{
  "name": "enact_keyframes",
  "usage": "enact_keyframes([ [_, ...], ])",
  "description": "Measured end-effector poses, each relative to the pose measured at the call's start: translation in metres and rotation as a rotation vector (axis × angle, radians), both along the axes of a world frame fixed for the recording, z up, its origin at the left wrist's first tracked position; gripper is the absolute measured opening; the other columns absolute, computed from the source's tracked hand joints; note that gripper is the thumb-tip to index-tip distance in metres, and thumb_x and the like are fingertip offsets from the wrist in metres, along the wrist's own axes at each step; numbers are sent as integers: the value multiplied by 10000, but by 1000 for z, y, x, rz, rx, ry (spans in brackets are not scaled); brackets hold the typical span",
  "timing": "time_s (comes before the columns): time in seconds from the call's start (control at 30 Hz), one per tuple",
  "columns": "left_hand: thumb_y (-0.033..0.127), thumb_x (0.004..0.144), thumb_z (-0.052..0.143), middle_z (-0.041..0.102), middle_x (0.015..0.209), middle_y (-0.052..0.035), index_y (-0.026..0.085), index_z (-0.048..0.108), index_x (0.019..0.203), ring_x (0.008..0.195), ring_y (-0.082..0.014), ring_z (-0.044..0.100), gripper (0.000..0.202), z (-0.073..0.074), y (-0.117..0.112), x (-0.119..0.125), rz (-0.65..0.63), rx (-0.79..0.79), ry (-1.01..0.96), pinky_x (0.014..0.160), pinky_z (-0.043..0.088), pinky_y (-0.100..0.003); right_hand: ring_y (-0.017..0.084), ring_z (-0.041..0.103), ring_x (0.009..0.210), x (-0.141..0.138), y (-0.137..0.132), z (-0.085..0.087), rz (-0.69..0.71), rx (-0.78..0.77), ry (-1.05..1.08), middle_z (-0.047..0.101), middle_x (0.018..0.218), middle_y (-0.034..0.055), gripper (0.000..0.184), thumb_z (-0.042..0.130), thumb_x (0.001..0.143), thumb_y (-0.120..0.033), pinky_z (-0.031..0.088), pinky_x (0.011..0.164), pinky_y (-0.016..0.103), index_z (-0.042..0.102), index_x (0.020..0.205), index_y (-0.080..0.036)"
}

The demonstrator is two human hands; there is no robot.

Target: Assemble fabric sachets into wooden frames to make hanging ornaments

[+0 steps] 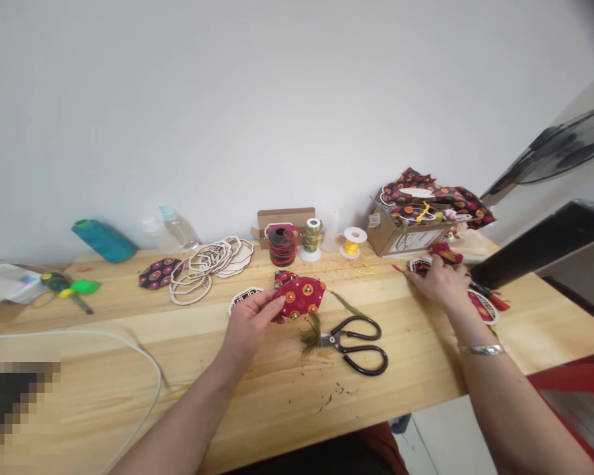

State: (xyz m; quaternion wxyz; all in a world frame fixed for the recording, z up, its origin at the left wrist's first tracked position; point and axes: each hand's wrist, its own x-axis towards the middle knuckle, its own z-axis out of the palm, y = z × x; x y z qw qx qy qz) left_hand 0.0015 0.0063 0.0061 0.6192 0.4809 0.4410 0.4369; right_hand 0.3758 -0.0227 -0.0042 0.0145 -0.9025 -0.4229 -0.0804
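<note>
My left hand [251, 321] pinches the left edge of a red patterned fabric piece [301, 296] that lies on the wooden table [188, 369]. A green tassel [311, 333] hangs from that piece. My right hand [440, 280] reaches to the right, with its fingers closed on a small red fabric ornament [445, 253] beside a cardboard box [400, 239]. Black scissors [359, 343] lie on the table between my two hands.
Wooden ring frames [208, 264] and a dark fabric disc [158, 272] lie at left. Thread spools [282, 245], a yellow spool [352, 242], a teal cone [103, 241] and bottles [178, 227] line the wall. A white cable [129, 343] curves at front left.
</note>
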Motion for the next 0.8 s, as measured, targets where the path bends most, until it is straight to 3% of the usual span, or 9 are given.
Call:
enact_keyframes([
  [0.17, 334, 703, 758, 743, 771, -49, 154, 760, 819, 643, -132, 606, 215, -1, 1, 0, -8, -3, 6, 588, 503, -228, 459, 463, 1158, -1, -1, -2, 3, 6, 28, 577, 1185, 312, 699, 475, 839, -565, 384, 881, 540, 457, 1273, -17],
  [0.37, 331, 725, 751, 747, 803, -33, 174, 760, 848, 662, -121, 599, 199, -5, 1, -1, -20, 5, 1, 608, 501, -217, 421, 470, 1186, -29, -1, 0, 105, -70, 65, 561, 1238, 270, 744, 503, 817, -582, 369, 917, 530, 408, 1348, -70],
  [0.5, 338, 710, 767, 745, 781, -35, 164, 762, 874, 634, -111, 591, 239, -4, 2, -2, 9, 5, -21, 596, 489, -207, 426, 453, 1221, -37, -18, 7, 171, -29, 92, 530, 1292, 272, 906, 520, 760, -689, 367, 940, 533, 340, 1402, -75],
  [0.67, 353, 673, 792, 746, 770, -41, 154, 761, 892, 628, -114, 606, 297, 2, 5, -5, 120, -16, -98, 586, 483, -204, 484, 500, 1140, -12, -65, 20, -76, 84, -30, 523, 1254, 330, 831, 476, 796, -657, 401, 866, 581, 383, 1384, -77],
  [0.8, 357, 635, 812, 744, 753, -45, 151, 764, 878, 618, -125, 617, 322, 4, 5, -5, 151, -30, -127, 570, 489, -213, 504, 535, 1097, 14, -91, 15, -274, 30, 107, 587, 1126, 361, 834, 361, 808, -687, 424, 837, 571, 429, 1346, -55],
])
